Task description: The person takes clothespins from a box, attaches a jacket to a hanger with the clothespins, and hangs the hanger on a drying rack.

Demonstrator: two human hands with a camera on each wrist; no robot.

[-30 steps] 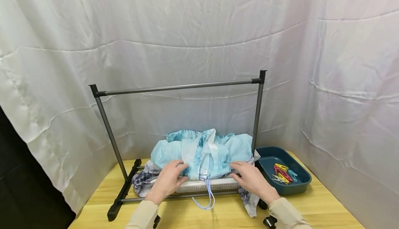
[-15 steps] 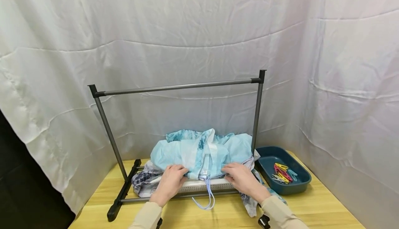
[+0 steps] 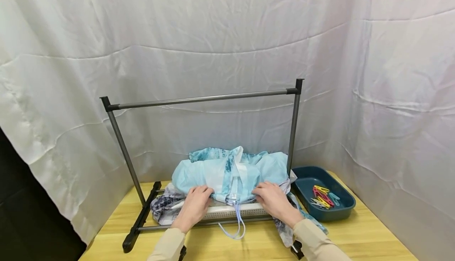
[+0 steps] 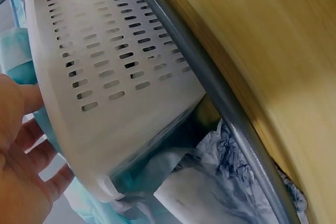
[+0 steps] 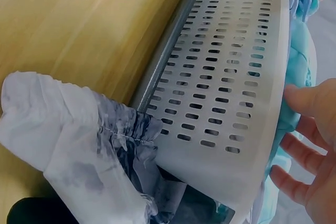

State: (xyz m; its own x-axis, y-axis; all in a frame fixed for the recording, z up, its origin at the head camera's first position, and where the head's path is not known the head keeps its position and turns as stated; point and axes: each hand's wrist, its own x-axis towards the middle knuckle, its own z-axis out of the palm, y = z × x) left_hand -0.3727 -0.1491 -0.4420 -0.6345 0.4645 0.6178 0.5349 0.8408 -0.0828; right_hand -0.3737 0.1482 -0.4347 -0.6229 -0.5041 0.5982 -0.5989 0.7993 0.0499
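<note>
In the head view a bunched light-blue garment (image 3: 217, 172) with darker blue patches lies heaped on a white perforated basket (image 3: 245, 210). Pale blue drawstrings (image 3: 237, 225) hang from its front over the basket's side. My left hand (image 3: 195, 205) pinches the garment's near edge, left of the drawstrings. On their other side, my right hand (image 3: 273, 201) grips the same edge. Both wrist views show the thumbs at the basket's rim (image 5: 278, 98), against teal cloth (image 4: 44, 121). Some fingertips are hidden by cloth.
A grey metal rack (image 3: 202, 99) stands around the basket, its lower bar running in front. Grey tie-dyed cloth (image 3: 165, 205) spills out at both ends. A dark blue tub (image 3: 341, 213) of coloured clothes pegs (image 3: 323, 198) stands right on the wooden table (image 3: 227, 251).
Both hands have come inward to the garment's near edge and taken hold of it. The front edge has shifted slightly. Patterned blue cloth now shows beside the right forearm.
</note>
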